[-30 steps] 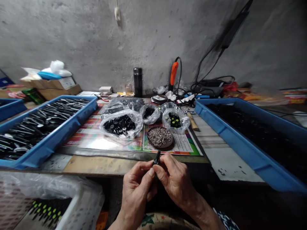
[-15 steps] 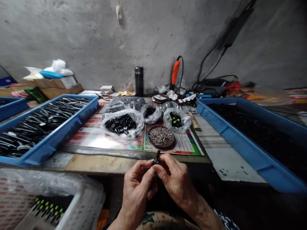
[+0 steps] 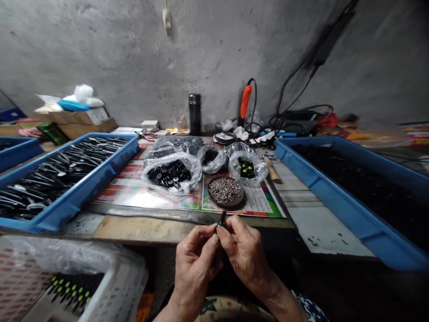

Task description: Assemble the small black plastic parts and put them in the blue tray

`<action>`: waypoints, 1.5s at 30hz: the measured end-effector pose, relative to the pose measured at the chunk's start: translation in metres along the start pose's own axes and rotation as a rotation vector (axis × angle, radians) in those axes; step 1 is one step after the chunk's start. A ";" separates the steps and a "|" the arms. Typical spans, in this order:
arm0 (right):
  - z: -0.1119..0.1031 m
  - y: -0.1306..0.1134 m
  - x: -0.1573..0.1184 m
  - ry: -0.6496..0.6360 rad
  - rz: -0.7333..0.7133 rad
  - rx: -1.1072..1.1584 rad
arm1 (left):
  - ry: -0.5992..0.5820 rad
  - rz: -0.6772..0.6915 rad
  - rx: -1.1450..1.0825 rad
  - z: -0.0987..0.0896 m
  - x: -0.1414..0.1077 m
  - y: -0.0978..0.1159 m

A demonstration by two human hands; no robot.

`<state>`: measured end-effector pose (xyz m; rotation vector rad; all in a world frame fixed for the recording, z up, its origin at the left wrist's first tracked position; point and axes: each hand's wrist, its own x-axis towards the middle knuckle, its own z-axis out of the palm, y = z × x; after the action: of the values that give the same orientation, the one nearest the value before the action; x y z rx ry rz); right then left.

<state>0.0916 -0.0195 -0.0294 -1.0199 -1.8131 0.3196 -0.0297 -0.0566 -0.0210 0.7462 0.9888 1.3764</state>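
Observation:
Between my two hands is a small black plastic part [image 3: 222, 218], its narrow end pointing up. The fingertips of my left hand [image 3: 196, 252] pinch it from the left, and those of my right hand [image 3: 246, 250] grip it from the right. My fingers hide its lower portion. Just beyond my hands, a round brown dish [image 3: 241, 202] holds a heap of small metal screws or rivets [image 3: 224, 190]. Behind it stand clear plastic bags: one with black pieces [image 3: 169, 174], one with black and yellow-green pieces [image 3: 247, 167], and a smaller one with dark pieces [image 3: 210, 156].
Blue trays of black parts flank the table, one at left [image 3: 62, 218] and one at right [image 3: 321, 194]. A white basket [image 3: 115, 281] sits low at left. Toward the wall are a black flask [image 3: 194, 114], an orange-handled tool [image 3: 246, 103], pliers [image 3: 147, 135] and a wooden handle [image 3: 272, 170].
Both hands have shifted slightly, still pinching the black part, which now leans a little more to the right. The objects on the table stay as they were.

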 end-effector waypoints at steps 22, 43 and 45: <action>0.009 0.001 0.003 0.033 0.021 -0.016 | 0.014 0.024 0.035 0.000 0.004 0.002; 0.001 0.006 0.001 -0.024 -0.083 -0.129 | 0.008 -0.072 0.008 -0.005 0.001 -0.002; 0.003 0.005 0.001 -0.001 -0.076 -0.130 | 0.019 -0.051 0.031 -0.003 0.000 -0.002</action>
<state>0.0916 -0.0144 -0.0334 -1.0367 -1.8882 0.1583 -0.0314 -0.0576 -0.0238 0.7277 1.0394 1.3290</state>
